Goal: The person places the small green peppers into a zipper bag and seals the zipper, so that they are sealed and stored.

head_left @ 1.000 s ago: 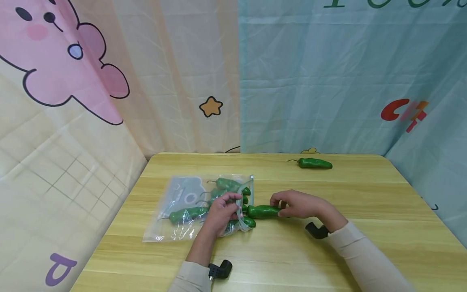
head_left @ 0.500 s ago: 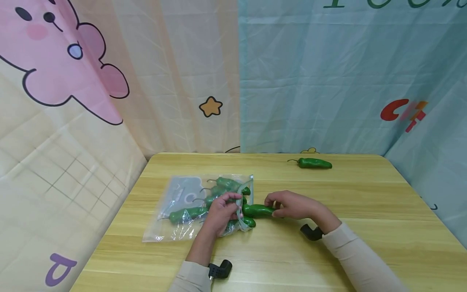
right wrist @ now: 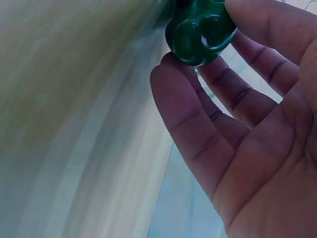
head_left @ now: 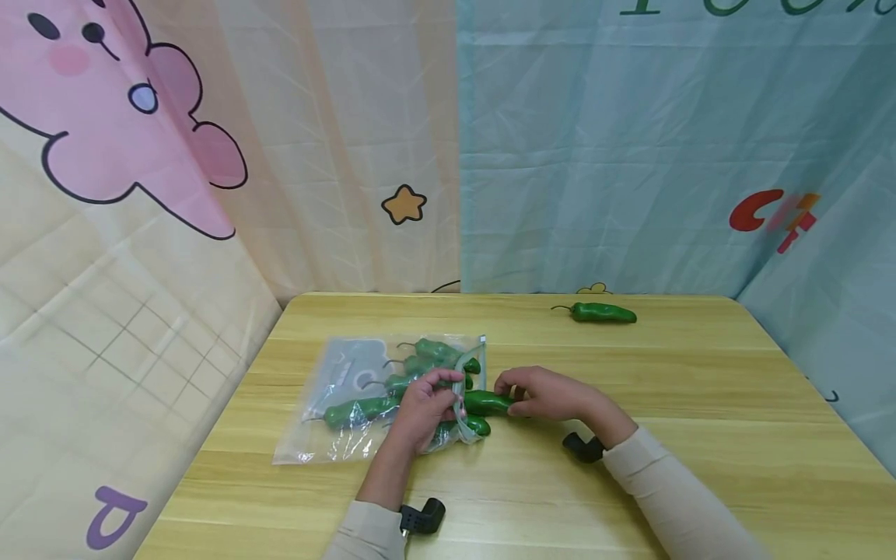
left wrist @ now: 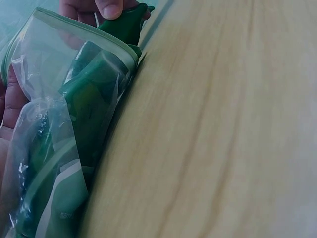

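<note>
A clear zip bag [head_left: 297, 447] lies flat with its mouth towards the right, and several green chili peppers [head_left: 360, 412] show through it. At the mouth my left hand [head_left: 423, 408] grips the bag's rim [left wrist: 89, 27] and keeps it raised. My right hand [head_left: 549, 393] pinches the blunt end of another green chili pepper [head_left: 486, 402] between thumb and fingers. The stem end of that pepper is inside the bag, hidden behind the rim and my left hand. In the right wrist view its glossy end [right wrist: 200, 37] touches my thumb and fingertips.
One loose green chili pepper [head_left: 603, 313] lies near the far edge of the wooden table [head_left: 700, 373]. Printed curtains [head_left: 595, 155] hang behind and at both sides. Tips of a few bagged peppers stick out at the mouth.
My right hand has moved left and pushed the chili pepper further into the bag. The left hand and the bag have stayed in place.
</note>
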`<state>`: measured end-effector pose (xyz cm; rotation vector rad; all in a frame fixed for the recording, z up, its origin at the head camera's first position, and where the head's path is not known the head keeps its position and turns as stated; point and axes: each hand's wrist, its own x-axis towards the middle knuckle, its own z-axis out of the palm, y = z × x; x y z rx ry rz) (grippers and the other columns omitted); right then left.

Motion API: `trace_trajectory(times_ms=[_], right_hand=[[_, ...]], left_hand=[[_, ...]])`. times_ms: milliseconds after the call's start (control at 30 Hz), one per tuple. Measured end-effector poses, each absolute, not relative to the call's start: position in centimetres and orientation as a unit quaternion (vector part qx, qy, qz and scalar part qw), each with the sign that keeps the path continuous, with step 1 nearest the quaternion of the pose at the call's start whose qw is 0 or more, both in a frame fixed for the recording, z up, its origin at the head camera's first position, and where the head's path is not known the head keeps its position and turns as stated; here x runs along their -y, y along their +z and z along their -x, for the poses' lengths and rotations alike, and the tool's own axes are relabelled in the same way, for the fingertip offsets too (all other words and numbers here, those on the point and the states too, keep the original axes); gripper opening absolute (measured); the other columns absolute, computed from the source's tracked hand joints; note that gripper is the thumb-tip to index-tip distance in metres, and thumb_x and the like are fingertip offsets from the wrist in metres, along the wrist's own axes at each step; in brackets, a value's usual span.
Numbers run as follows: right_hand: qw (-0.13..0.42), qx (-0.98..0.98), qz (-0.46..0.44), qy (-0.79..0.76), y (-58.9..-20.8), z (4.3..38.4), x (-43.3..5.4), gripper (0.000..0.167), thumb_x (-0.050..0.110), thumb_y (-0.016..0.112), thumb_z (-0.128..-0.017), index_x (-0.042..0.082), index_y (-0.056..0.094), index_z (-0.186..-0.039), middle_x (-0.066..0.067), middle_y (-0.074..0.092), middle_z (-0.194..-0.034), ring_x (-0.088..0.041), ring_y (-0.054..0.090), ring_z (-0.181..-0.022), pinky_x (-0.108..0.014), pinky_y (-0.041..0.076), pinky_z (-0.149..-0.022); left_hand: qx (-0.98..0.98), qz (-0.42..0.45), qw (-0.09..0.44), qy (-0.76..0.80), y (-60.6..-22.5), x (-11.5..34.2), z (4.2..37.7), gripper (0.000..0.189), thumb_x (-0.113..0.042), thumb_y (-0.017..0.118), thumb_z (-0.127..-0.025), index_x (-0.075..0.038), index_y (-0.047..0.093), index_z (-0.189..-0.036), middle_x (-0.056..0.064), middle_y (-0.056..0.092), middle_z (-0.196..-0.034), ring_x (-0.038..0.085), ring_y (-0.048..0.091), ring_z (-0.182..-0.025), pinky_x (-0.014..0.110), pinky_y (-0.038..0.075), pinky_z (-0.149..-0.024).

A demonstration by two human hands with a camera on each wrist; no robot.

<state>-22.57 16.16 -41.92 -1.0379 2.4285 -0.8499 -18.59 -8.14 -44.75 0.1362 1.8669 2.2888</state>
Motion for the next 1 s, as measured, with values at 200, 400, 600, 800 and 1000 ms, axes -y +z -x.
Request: trace_trajectory(times_ms=[200,400,600,800,1000], right_hand=[[0.180,-0.856,0.374,-0.309,-42.2,22.7,-15.4,0.020,0.006,0.066,-0.094,0.016,0.063,-0.112,0.008,0.061,-0.103,-0.014,0.060,-0.089,-0.030,0.052,-0.077],[0.174,-0.852,0.378,-0.318,-42.4,22.8,-14.7,0.020,0.006,0.066,-0.094,0.014,0.063,-0.112,0.006,0.062,-0.103,-0.014,0.060,-0.089,-0.030,0.052,-0.077],[0.174,-0.850,0.378,-0.322,-42.8,23.1,-14.2,0.023,0.005,0.065,-0.094,0.013,0.063,-0.116,0.005,0.062,-0.106,-0.014,0.059,-0.090,-0.030,0.052,-0.079],[0.181,-0.849,0.377,-0.323,-42.7,23.0,-14.0,0.028,0.002,0.065,-0.093,0.012,0.063,-0.119,0.005,0.062,-0.108,-0.015,0.059,-0.091,-0.032,0.052,-0.081],[0.197,-0.849,0.368,-0.324,-42.6,23.0,-14.0,0.037,-0.001,0.062,-0.090,0.014,0.062,-0.123,0.006,0.061,-0.110,-0.016,0.058,-0.093,-0.033,0.051,-0.083]], left_hand=[[-0.628,-0.045,0.092,0.772,-44.8,8.1,18.6,0.042,0.012,0.052,-0.082,0.018,0.051,-0.123,0.013,0.056,-0.099,0.015,0.061,-0.065,0.025,0.056,-0.060],[-0.627,-0.046,0.091,0.773,-44.9,8.1,18.7,0.042,0.011,0.052,-0.082,0.018,0.050,-0.123,0.014,0.056,-0.103,0.015,0.061,-0.065,0.024,0.056,-0.060],[-0.627,-0.047,0.094,0.772,-44.8,8.2,18.7,0.042,0.011,0.052,-0.082,0.018,0.050,-0.123,0.013,0.057,-0.099,0.015,0.062,-0.065,0.025,0.056,-0.061],[-0.626,-0.048,0.092,0.773,-44.9,8.2,18.7,0.041,0.011,0.052,-0.082,0.018,0.050,-0.123,0.012,0.057,-0.097,0.015,0.061,-0.065,0.025,0.056,-0.060],[-0.625,-0.049,0.091,0.774,-45.0,8.2,18.7,0.040,0.011,0.052,-0.082,0.018,0.050,-0.122,0.013,0.058,-0.098,0.014,0.062,-0.064,0.024,0.056,-0.060]])
